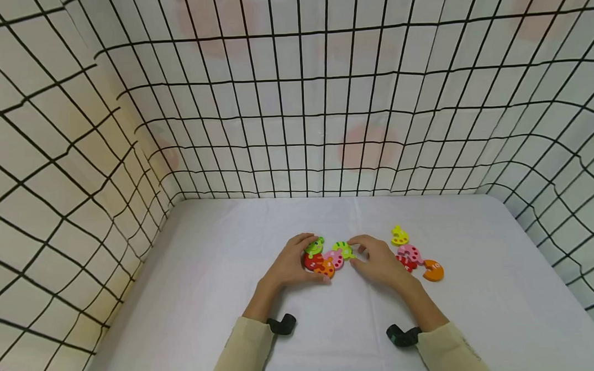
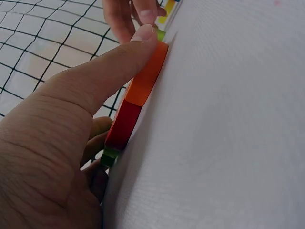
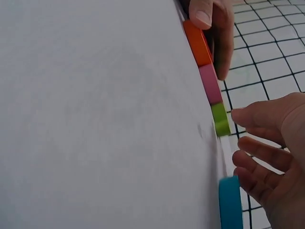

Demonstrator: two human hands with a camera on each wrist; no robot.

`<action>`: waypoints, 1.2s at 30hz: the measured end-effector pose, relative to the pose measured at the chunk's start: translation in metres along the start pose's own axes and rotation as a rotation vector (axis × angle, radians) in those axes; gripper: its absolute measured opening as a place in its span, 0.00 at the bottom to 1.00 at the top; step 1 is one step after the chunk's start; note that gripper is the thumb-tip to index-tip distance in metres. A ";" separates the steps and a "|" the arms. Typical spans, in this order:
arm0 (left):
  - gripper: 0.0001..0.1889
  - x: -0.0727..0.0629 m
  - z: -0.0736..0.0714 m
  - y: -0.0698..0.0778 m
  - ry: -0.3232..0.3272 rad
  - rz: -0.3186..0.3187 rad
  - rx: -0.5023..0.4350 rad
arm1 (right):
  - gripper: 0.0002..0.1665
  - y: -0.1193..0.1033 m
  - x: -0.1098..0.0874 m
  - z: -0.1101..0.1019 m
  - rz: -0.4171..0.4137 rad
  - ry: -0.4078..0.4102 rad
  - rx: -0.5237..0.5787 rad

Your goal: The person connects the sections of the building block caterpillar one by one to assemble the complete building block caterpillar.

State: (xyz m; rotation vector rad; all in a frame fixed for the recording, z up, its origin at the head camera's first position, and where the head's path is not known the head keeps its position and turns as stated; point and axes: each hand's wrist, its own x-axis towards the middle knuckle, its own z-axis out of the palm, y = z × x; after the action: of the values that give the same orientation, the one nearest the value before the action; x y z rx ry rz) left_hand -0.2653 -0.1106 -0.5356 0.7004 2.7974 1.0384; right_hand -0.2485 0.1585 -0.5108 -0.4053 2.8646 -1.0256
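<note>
A row of joined caterpillar puzzle pieces lies on the table: a green head [image 1: 315, 246], a red piece [image 1: 312, 261], an orange piece [image 1: 324, 268], a pink piece [image 1: 334, 258] and a striped green piece [image 1: 343, 250]. My left hand [image 1: 294, 263] holds the row's left end, thumb along the orange edge and fingers round behind the head. Beside the striped green piece, my right hand [image 1: 377, 261] has its thumb and fingers spread apart, with a small gap before the thumb in the right wrist view. A teal piece [image 3: 230, 202] stands below its fingers there.
Right of my right hand lie loose pieces: yellow [image 1: 399, 236], pink [image 1: 410, 253], red [image 1: 406, 263] and orange [image 1: 433, 270]. A white cloth covers the table [image 1: 333, 328]. Black wire mesh [image 1: 304, 113] rises along the back and both sides.
</note>
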 end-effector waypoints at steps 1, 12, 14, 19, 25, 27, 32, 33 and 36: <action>0.56 0.000 0.000 -0.001 0.000 0.000 0.003 | 0.26 0.001 -0.002 -0.003 -0.004 0.009 -0.003; 0.56 0.001 -0.001 -0.004 0.013 -0.016 0.016 | 0.27 0.020 -0.028 -0.027 0.036 0.073 -0.024; 0.56 0.002 0.000 -0.004 0.016 -0.013 0.017 | 0.28 0.024 -0.032 -0.029 0.042 0.077 -0.016; 0.55 0.001 0.000 -0.001 0.022 -0.019 0.010 | 0.31 0.032 -0.041 -0.035 0.034 0.077 0.001; 0.54 0.002 0.001 0.001 0.020 -0.009 -0.002 | 0.35 0.040 -0.049 -0.038 0.006 0.045 -0.055; 0.53 0.002 0.001 0.001 0.014 0.005 -0.008 | 0.35 0.042 -0.051 -0.039 0.005 0.032 -0.077; 0.53 -0.001 0.001 0.002 -0.009 0.012 -0.009 | 0.33 0.043 -0.053 -0.040 0.019 0.003 -0.096; 0.53 -0.001 0.000 0.003 -0.009 0.009 -0.007 | 0.32 0.043 -0.053 -0.040 0.018 0.002 -0.096; 0.53 -0.002 -0.001 0.004 -0.004 -0.001 -0.015 | 0.31 0.043 -0.054 -0.039 0.009 0.015 -0.086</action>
State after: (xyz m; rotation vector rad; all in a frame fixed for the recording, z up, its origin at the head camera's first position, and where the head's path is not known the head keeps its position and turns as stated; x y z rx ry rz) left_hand -0.2620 -0.1096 -0.5330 0.6979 2.7836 1.0553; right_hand -0.2122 0.2289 -0.5089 -0.3911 2.9288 -0.9107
